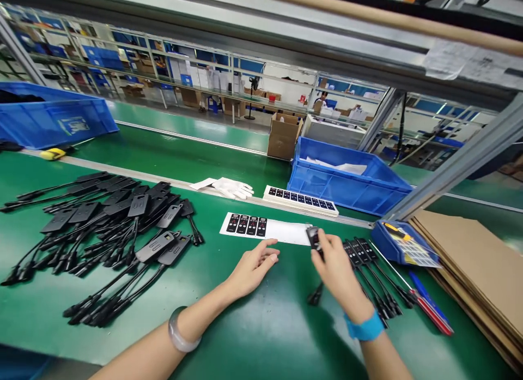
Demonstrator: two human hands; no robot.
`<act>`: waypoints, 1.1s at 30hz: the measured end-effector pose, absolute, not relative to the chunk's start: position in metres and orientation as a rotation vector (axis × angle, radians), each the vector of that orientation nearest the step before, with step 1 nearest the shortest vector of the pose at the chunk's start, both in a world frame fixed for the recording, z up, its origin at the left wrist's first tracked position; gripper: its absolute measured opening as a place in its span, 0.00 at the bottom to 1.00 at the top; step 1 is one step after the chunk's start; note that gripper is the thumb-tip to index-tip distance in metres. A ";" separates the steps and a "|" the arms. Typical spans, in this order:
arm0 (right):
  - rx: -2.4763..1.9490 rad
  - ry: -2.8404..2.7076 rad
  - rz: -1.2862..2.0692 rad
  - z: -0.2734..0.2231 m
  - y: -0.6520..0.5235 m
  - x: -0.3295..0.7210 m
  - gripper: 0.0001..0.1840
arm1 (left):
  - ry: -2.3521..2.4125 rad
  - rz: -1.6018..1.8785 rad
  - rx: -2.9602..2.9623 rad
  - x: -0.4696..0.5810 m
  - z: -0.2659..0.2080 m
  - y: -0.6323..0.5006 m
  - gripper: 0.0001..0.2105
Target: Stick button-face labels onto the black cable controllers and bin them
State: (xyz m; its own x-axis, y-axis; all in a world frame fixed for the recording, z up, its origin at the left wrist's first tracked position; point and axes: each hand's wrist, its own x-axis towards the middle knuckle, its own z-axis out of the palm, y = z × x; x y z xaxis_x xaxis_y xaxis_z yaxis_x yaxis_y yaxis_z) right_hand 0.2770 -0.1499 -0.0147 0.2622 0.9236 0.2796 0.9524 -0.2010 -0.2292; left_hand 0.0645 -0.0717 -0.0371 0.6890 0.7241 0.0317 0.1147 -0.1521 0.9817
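While the right hand (337, 266) grips a black controller module (312, 236) at the right end of a white label strip (286, 232), the left hand (252, 268) rests on the strip's near side, open and relaxed, with its fingers slightly curled. The module is flat and dark, its glossy face partly hidden by the fingers; a black connector (314, 297) shows beneath the hand.

Left of the strip, plain-faced black modules (139, 205) with cables sprawl in a heap over the green bench (253, 342). Right of it, partly covered by the right hand, lie labelled modules (361, 251), then a red-handled screwdriver (433, 314), a blue pen (425, 293), a small blue bin (386, 248) and stacked cardboard sheets (474, 265). Beyond the strip are a white glove (237, 188), a stack of label sheets (302, 200) and a blue crate (343, 190).

Four black stickers (242, 225) sit on the strip's left part; at least three labelled modules show to its right. The heap overlaps too much to count.
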 end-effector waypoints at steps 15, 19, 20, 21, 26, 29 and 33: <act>-2.704 -1.664 -0.272 -0.021 -0.115 0.357 0.24 | 1.545 0.189 2.598 0.054 -0.040 -0.057 0.24; -2.014 -1.918 -0.020 -0.045 -0.053 0.297 0.22 | 1.532 0.167 2.565 0.054 -0.040 -0.057 0.25; -1.926 -1.936 0.014 -0.051 -0.039 0.281 0.21 | 1.532 0.163 2.565 0.054 -0.042 -0.057 0.25; -1.871 -1.948 0.030 -0.055 -0.026 0.267 0.21 | 1.534 0.162 2.570 0.054 -0.043 -0.057 0.25; -1.718 -1.910 0.058 -0.055 -0.006 0.225 0.21 | 1.528 0.170 2.608 0.058 -0.051 -0.055 0.25; -1.679 -1.663 0.105 -0.037 -0.028 0.228 0.21 | 1.506 0.187 2.637 0.059 -0.050 -0.051 0.27; -1.820 -1.229 0.217 -0.012 -0.074 0.237 0.21 | 1.608 0.385 2.517 0.045 -0.041 -0.029 0.25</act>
State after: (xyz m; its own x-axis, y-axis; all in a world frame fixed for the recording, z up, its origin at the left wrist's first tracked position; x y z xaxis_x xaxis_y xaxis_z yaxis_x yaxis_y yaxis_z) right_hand 0.2369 -0.0744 -0.0123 0.4905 0.8110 0.3191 0.6529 -0.0995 -0.7508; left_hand 0.0453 -0.0287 -0.0411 0.3996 0.9053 0.1439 0.8722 -0.4238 0.2442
